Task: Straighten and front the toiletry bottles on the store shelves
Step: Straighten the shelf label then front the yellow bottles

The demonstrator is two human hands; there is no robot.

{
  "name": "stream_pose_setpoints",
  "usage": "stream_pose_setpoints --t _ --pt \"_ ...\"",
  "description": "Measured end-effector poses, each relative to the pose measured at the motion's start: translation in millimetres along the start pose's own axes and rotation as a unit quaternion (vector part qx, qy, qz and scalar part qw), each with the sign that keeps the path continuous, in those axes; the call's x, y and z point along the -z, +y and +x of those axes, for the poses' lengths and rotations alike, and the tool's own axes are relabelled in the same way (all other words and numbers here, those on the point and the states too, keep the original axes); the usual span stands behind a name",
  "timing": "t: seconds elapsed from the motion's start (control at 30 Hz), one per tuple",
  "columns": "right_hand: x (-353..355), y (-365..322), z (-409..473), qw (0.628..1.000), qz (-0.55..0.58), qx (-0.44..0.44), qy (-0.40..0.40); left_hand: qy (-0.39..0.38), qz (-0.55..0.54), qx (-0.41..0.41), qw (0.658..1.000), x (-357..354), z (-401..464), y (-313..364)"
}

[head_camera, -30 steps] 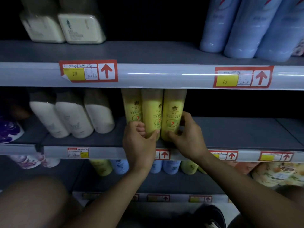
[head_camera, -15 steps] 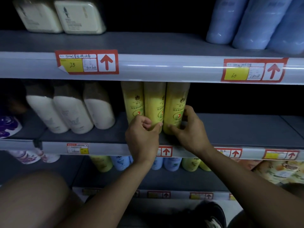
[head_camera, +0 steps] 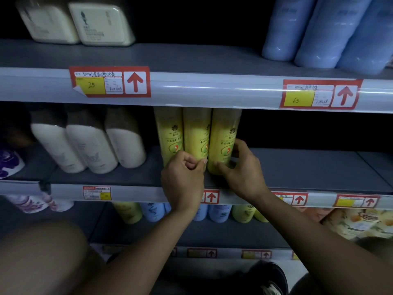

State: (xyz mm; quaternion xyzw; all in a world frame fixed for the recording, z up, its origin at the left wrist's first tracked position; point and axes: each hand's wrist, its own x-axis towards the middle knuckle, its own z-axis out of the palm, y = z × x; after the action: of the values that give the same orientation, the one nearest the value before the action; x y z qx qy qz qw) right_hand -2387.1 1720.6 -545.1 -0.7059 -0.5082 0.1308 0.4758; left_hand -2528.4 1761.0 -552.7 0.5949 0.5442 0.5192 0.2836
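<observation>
Three tall yellow bottles stand side by side on the middle shelf (head_camera: 297, 167), labels facing out. My left hand (head_camera: 184, 177) is at the base of the left yellow bottle (head_camera: 169, 133) and the middle yellow bottle (head_camera: 196, 135), fingers curled and thumb against the middle one. My right hand (head_camera: 240, 167) grips the base of the right yellow bottle (head_camera: 224, 137), thumb in front and fingers round its right side. The bottle tops are hidden behind the upper shelf's edge.
Three white bottles (head_camera: 89, 145) lean left of the yellow ones. Cream tubs (head_camera: 100, 24) and blue bottles (head_camera: 323, 30) stand on the top shelf. Price tags (head_camera: 109, 81) line the shelf rails. Yellow and blue bottles (head_camera: 153, 211) fill the lower shelf. A shoe (head_camera: 270, 277) shows below.
Both hands stay at the yellow bottles' bases. My left fingers have curled tighter at the middle bottle and my right hand has shifted slightly round the right bottle. The view tilted a little.
</observation>
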Motion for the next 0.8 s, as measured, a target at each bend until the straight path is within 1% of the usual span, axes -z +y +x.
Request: stream_pose_setpoints --t 0.2,0.33,0.4,0.47,0.57,0.6,0.63,0.73,0.8 --pt "3.3 -5.6 -2.8 1.000 -0.025 -0.007 -0.009 -0.011 0.007 -0.003 1.000 3.4 -5.7 1.4" --pt "9.0 -7.7 -10.6 0.998 -0.045 -0.018 -0.035 -0.030 0.027 -0.008 0.999 9.5 -13.5 6.5" --pt "15.0 -7.4 -16.1 0.994 -0.093 -0.036 -0.052 -0.059 0.037 -0.006 0.998 14.4 -17.4 8.5" --pt "25.9 -11.6 -19.4 0.981 -0.163 -0.059 -0.086 -0.097 0.054 -0.015 0.994 20.6 -18.5 9.7" --pt "38.4 -23.1 -10.7 0.945 -0.265 -0.089 -0.169 -0.134 0.082 -0.021 0.987 24.3 -17.0 9.7" --pt "39.1 -26.4 -6.5 0.935 -0.284 -0.094 -0.188 -0.147 0.083 -0.017 0.986 23.1 -18.2 12.7" --pt "38.7 -28.1 -2.3 0.934 -0.287 -0.094 -0.190 -0.161 0.077 -0.011 0.984 21.6 -19.7 18.8" --pt "38.8 -24.9 6.7 0.950 -0.274 -0.083 -0.124 -0.198 0.043 -0.008 0.979 11.5 -24.7 42.0" --pt "41.9 -16.8 10.9 0.954 -0.270 -0.067 -0.113 -0.214 0.035 -0.010 0.976 2.8 -27.9 50.8"
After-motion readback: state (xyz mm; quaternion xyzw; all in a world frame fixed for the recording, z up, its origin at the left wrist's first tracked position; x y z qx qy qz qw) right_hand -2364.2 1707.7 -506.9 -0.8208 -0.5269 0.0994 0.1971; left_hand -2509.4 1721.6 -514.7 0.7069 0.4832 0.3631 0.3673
